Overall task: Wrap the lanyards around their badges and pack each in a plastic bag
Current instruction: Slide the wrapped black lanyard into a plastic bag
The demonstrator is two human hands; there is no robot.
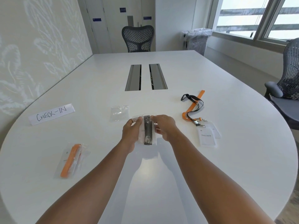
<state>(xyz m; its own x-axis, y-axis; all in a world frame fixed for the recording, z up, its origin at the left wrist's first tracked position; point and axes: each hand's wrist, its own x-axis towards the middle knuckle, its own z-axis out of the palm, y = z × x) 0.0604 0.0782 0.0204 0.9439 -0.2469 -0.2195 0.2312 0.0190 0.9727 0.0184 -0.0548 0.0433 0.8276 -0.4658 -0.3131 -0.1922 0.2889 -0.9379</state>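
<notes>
Looking out over the white surface [210,167] now: far left there's a paper sign [51,114] reading CHECK-IN, and nearer on the left a packed bag [72,160] lies flat with a badge and orange lanyard inside it. An empty plastic bag [119,112] sits just beyond my hands, slightly left. Off to the right, two loose badges [207,136] lie overlapping, their orange lanyard [192,106] and black lanyard [193,101] trailing away across each other, untouched. Two cable hatches [145,77] sit mid-surface, a mesh chair [137,38] at the far end, another chair [286,88] at the right edge, nothing blocking my reach.

In the middle, my left hand [131,132] and right hand [165,127] hold a clear bag [152,138] between them, just above the surface. Inside it is a badge wrapped in a black lanyard [148,132], standing lengthwise. Left fingers curl round the bag's left edge; right fingers pinch its top right edge, narrow, thumb partly hidden
</notes>
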